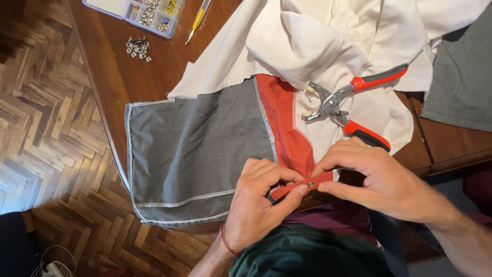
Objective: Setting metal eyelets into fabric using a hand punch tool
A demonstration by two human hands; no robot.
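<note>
Your left hand [256, 197] and right hand [382, 179] pinched a narrow red strip [300, 186] of matt woven cloth, set with a small shiny metal snap [310, 183]. The grey fabric [197, 149] beside it looked matt and finely woven, edged in pale overlock thread. The white cloth [318, 46] above was smooth, with a faint sheen. Your snap pliers [348, 105] had bright bare-metal jaws and handles of glossy red plastic with black grips. The table [118, 77] was dark polished wood with a soft gloss; the floor [46, 128] was glossy herringbone parquet. A clear plastic box [136, 10] and loose metal studs [138, 47] glinted.
</note>
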